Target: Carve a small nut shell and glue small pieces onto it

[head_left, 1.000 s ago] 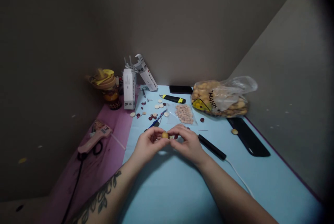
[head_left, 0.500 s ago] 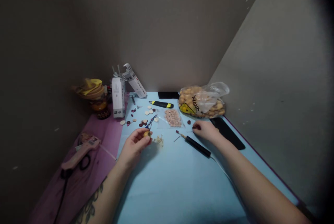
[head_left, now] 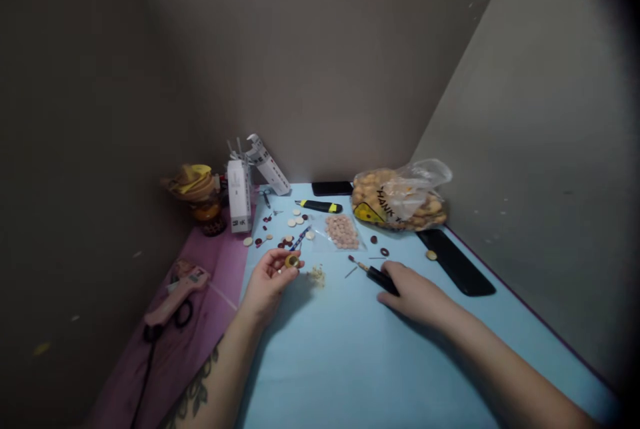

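Observation:
My left hand [head_left: 270,279] is closed, pinching a small round yellowish-brown shell [head_left: 292,261] with a dark hole facing up. A scatter of pale crumbs [head_left: 317,275] lies on the blue mat just right of it. My right hand [head_left: 413,290] closes round the black handle of a pen-like corded tool [head_left: 381,278]; its thin tip has a dark reddish-brown end and points left and away from me. Beyond the tool are a dark ring [head_left: 385,252] and a dark round bead [head_left: 373,239]. A thin metal pin [head_left: 351,272] lies beside the tip.
Past the hands lie a bag of pinkish beads [head_left: 343,232], a yellow-black box cutter [head_left: 320,206], a blue patterned stick [head_left: 301,238] and several buttons [head_left: 291,223]. A plastic bag of tan nuts [head_left: 400,199] stands back right. At left is a pink glue gun [head_left: 177,294].
My right hand has left the small dark ring and moved down onto the black tool's handle. The whole scene has shifted right with the camera. My left hand keeps hold of the shell.

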`<action>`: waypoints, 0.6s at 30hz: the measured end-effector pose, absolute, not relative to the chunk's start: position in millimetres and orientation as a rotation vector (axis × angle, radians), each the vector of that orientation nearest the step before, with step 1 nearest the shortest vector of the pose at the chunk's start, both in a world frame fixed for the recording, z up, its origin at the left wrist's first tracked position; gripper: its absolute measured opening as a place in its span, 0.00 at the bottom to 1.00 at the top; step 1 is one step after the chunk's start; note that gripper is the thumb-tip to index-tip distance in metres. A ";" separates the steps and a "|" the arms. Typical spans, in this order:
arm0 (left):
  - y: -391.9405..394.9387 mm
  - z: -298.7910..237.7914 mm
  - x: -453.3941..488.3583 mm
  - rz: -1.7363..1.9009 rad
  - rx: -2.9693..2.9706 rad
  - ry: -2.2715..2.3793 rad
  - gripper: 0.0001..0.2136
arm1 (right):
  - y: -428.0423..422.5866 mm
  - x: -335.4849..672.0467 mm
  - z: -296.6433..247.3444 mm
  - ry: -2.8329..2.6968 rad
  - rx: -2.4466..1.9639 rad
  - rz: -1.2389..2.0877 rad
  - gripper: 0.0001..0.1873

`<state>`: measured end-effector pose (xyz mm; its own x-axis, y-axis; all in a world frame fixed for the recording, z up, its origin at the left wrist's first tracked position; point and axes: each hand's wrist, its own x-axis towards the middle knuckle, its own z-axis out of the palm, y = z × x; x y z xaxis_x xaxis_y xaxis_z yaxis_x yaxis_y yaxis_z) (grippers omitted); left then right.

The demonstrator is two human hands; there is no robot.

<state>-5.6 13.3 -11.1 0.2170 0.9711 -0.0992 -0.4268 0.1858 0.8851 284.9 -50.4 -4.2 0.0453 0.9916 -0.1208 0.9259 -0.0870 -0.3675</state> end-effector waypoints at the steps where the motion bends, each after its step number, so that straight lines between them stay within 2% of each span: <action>1: 13.1 -11.8 -5.5 1.154 0.854 0.807 0.18 | -53.5 284.3 -7.9 -1.973 -2.127 0.535 0.12; 6: 14.2 -16.6 -7.8 1.182 0.857 0.826 0.18 | -57.5 284.9 -7.1 -1.797 -1.961 0.669 0.06; 12: 11.6 -14.2 -7.7 1.136 0.925 0.826 0.17 | -58.3 243.4 12.6 -1.108 -1.482 1.413 0.17; 15: 4.0 -7.8 -3.5 1.042 0.991 0.800 0.16 | -53.6 212.5 8.1 -0.910 -1.268 1.547 0.18; 18: -4.5 -1.8 1.5 0.954 1.073 0.813 0.15 | -49.1 193.3 -3.4 -0.909 -1.210 1.522 0.18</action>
